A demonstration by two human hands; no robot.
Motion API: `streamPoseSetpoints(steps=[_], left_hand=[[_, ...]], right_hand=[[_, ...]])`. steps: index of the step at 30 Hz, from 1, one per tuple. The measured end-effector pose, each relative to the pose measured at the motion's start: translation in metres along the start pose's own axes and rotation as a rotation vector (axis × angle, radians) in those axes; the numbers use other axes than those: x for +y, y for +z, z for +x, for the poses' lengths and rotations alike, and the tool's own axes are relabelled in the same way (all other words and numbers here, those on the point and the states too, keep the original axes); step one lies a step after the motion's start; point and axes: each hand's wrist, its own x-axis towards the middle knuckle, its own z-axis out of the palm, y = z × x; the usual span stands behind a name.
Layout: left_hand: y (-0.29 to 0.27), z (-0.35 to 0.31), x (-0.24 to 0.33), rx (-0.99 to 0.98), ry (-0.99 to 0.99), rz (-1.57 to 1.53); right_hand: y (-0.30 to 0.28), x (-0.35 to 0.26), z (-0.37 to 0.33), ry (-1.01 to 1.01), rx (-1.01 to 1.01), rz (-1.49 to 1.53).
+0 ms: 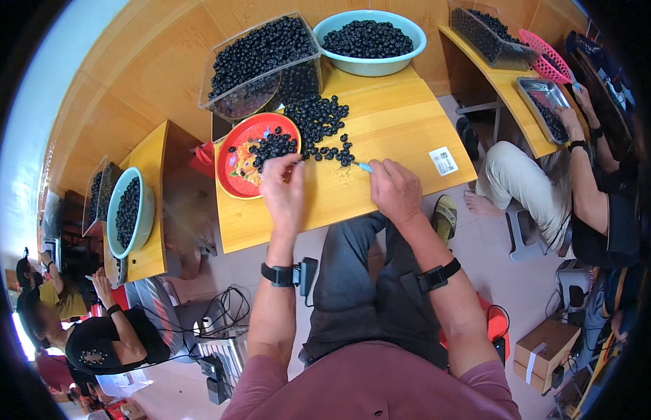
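We see left hand (283,187) at edge of red plate (236,176), fingers curled onto dark berries (273,147) — grip pinched on one or two, hard to tell exactly. Right hand (395,190) on wooden desk (402,119) — grip pressed around small blue tool (364,166), tip toward loose berry pile (318,122). Clear bin (259,63) and teal bowl (371,38) behind, both full.

The berries (318,122) are near black, heaped loose on a honey-yellow wooden table (395,119). The plate (238,171) is bright red with a busy printed pattern. The bowl (371,64) behind is pale teal. The right hand (395,189) pinches a light blue tool (364,166); both wrists wear black bands, the sleeves are maroon
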Motion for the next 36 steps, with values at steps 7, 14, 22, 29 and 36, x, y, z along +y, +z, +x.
streamPoseSetpoints(steps=[7,14,22,29,36], left_hand=[[-0.017,0.037,-0.021,0.068,0.359,0.360],[0.018,0.010,0.007,-0.319,0.152,0.398],[0.017,-0.005,0.020,-0.287,0.154,0.330],[0.013,-0.002,0.007,-0.413,0.226,0.321],[0.012,-0.006,0.003,-0.349,0.170,0.259]], right_hand=[[-0.002,-0.002,0.001,0.013,-0.017,-0.002],[-0.003,-0.004,0.002,0.017,-0.016,0.002],[-0.002,-0.002,0.000,0.021,0.002,0.019],[-0.003,-0.002,0.001,0.023,-0.010,0.009],[-0.003,-0.004,0.002,0.026,-0.014,0.006]])
